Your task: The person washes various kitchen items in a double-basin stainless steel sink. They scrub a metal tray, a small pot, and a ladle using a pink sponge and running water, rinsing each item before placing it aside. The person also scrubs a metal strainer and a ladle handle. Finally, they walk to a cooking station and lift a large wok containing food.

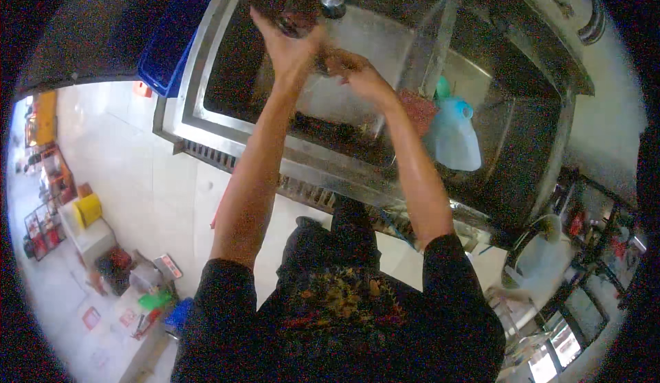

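My left hand [291, 45] is raised over the left basin of a stainless steel sink [193, 97], its thumb spread, at a dark shiny object [293, 26] that is too blurred to name. Whether the fingers close on it cannot be told. Close by on the right, my right hand [356, 71] has bent fingers near the left wrist; a small dark thing shows at its fingertips, unclear. Above both hands hangs a metal faucet spout [333, 6].
A translucent plastic jug [456, 141] and a reddish mesh cloth or bag [416, 111] are by the right basin. A blue plastic bin [167, 58] stands left of the sink. A slotted metal edge [304, 192] runs along the front.
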`<state>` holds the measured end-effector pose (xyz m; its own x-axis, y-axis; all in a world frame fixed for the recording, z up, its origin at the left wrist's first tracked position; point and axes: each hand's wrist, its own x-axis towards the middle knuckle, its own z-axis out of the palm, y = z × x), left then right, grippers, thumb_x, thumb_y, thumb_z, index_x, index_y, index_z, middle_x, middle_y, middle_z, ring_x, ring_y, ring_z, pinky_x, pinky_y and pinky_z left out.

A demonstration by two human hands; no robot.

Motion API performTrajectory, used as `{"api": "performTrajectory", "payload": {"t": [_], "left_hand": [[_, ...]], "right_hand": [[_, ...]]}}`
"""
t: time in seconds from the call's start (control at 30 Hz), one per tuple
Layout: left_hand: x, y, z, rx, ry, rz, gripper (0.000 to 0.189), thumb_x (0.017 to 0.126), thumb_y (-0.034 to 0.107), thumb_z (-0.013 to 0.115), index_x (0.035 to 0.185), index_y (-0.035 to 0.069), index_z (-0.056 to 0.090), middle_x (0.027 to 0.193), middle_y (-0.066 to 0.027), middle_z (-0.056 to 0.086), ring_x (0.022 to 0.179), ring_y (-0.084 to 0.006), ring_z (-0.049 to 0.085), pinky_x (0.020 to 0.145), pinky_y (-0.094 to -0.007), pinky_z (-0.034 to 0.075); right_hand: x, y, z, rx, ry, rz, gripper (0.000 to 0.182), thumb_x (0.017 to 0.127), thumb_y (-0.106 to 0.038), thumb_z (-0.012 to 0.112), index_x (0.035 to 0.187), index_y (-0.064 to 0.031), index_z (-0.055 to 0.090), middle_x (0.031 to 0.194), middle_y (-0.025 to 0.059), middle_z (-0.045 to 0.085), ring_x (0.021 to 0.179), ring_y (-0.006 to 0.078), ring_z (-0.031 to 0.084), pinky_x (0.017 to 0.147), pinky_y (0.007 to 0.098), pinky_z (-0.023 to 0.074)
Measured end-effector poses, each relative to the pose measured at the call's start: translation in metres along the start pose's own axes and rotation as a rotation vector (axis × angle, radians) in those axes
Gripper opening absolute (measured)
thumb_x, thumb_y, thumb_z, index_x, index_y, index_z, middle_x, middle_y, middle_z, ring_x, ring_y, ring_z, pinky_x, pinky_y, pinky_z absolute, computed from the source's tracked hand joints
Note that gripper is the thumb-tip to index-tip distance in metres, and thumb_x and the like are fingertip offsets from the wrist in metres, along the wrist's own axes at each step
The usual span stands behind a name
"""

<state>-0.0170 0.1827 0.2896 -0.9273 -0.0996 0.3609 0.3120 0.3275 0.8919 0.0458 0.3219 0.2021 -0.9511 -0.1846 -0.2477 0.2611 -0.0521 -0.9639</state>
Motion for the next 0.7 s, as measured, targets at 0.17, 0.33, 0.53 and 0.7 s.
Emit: {"api": "performTrajectory", "payload": {"t": [0.17, 0.33, 0.53, 0.7], "left_hand": [[0.013, -0.043, -0.014, -0.180, 0.160, -0.060, 0.114, 0.061, 0.013, 0.078, 0.143, -0.007, 0.001, 0.132, -0.0207, 0.040, 0.113, -0.0285, 0.046, 0.102, -0.0329, 0.035], [-0.001, -0.066, -0.036, -0.191, 0.090, -0.130, 0.106, 0.067, 0.006, 0.074, 0.144, -0.002, 0.001, 0.131, -0.0165, 0.041, 0.111, -0.0261, 0.046, 0.099, -0.0349, 0.037], [-0.031, -0.132, -0.016, -0.537, -0.083, -0.631, 0.060, 0.078, 0.015, 0.066, 0.126, -0.001, 0.034, 0.113, -0.0107, 0.050, 0.099, -0.0208, 0.049, 0.083, -0.0398, 0.042], [-0.047, -0.181, 0.051, -0.968, -0.226, -1.008, 0.022, 0.088, 0.027, 0.054, 0.095, 0.007, 0.048, 0.086, -0.0076, 0.052, 0.080, -0.0210, 0.051, 0.066, -0.0374, 0.042]], "right_hand": [[0.052, 0.039, -0.011, -0.193, -0.038, -0.099, 0.035, 0.095, -0.025, 0.052, 0.128, -0.0131, 0.055, 0.117, 0.0030, 0.063, 0.098, 0.0126, 0.057, 0.083, 0.0290, 0.0470], [0.066, 0.045, -0.022, -0.798, -0.077, -0.196, 0.036, 0.090, -0.022, 0.054, 0.125, -0.0133, 0.057, 0.119, 0.0129, 0.062, 0.105, 0.0197, 0.060, 0.087, 0.0316, 0.0471], [0.009, -0.017, -0.052, -0.747, 0.211, 0.146, 0.035, 0.087, -0.023, 0.059, 0.120, -0.0142, 0.060, 0.104, 0.0129, 0.067, 0.088, 0.0255, 0.067, 0.080, 0.0339, 0.0504], [-0.090, -0.057, -0.048, -0.339, 0.576, -0.069, 0.029, 0.090, -0.018, 0.061, 0.116, -0.0042, 0.059, 0.100, 0.0104, 0.067, 0.092, 0.0175, 0.063, 0.080, 0.0272, 0.0491]]}}
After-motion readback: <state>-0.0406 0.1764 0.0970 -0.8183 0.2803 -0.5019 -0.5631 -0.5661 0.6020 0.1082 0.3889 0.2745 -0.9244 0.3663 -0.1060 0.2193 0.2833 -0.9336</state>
